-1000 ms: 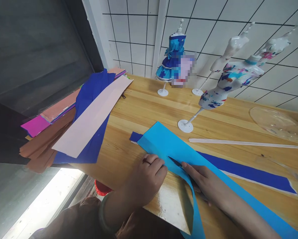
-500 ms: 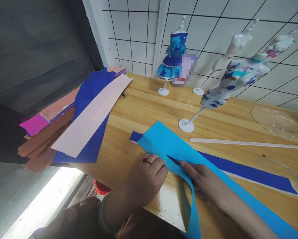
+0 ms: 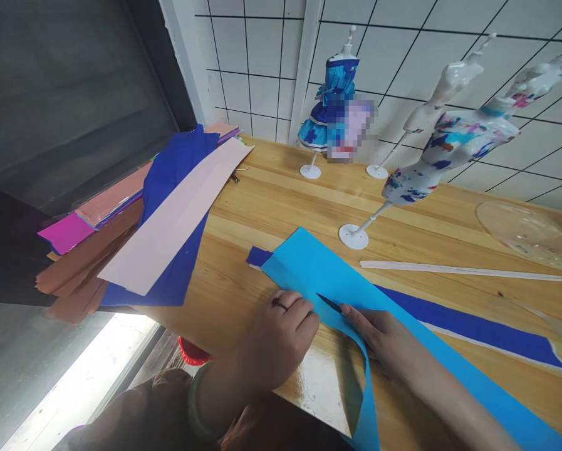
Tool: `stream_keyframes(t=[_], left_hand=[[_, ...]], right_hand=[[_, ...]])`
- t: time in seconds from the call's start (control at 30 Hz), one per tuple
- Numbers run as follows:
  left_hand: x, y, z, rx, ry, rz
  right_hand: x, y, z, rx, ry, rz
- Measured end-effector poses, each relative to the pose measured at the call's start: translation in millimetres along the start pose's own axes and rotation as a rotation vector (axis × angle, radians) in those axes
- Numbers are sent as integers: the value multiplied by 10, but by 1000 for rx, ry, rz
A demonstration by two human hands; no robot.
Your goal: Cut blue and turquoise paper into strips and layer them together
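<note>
A long bright blue sheet of crepe paper (image 3: pixel 304 263) runs diagonally across the table, off toward the lower right. My left hand (image 3: pixel 285 338), a dark ring on one finger, is closed in a pinch at the sheet's near edge. My right hand (image 3: pixel 384 338) grips dark scissors (image 3: pixel 328 304); a pointed blade lies over the paper, close to my left fingers, and the handles are hidden in the hand. From beside the blade a narrow blue strip (image 3: pixel 368 388), partly cut from the sheet, curls down over the near table edge.
Dark blue strip (image 3: pixel 473 326) lies behind the sheet, white strip (image 3: pixel 450 269) beyond it. Layered coloured papers (image 3: pixel 168 219) sit at left. Along the wall stand a small dress form in a blue dress (image 3: pixel 327 113), a paint-splashed mannequin (image 3: pixel 450 150) and a clear round plate (image 3: pixel 520 232).
The whole view has shifted very slightly. Both hands, the blade and the blue paper keep nearly the same places relative to each other.
</note>
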State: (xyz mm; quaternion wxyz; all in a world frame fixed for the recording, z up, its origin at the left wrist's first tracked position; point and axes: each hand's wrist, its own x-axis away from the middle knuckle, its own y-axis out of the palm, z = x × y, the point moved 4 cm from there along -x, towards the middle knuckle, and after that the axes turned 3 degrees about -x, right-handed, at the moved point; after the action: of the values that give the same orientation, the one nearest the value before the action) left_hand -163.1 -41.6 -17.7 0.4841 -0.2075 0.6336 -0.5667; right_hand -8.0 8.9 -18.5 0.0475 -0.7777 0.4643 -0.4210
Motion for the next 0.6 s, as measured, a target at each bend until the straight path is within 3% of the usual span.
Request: stream_keyframes(t=[0.43, 0.6], left_hand=[[5, 2, -3, 30, -19, -30], [-6, -9, -5, 33, -18, -50]], right_hand=[[-7, -18, -30, 75, -71, 38], [36, -35, -8, 45, -23, -6]])
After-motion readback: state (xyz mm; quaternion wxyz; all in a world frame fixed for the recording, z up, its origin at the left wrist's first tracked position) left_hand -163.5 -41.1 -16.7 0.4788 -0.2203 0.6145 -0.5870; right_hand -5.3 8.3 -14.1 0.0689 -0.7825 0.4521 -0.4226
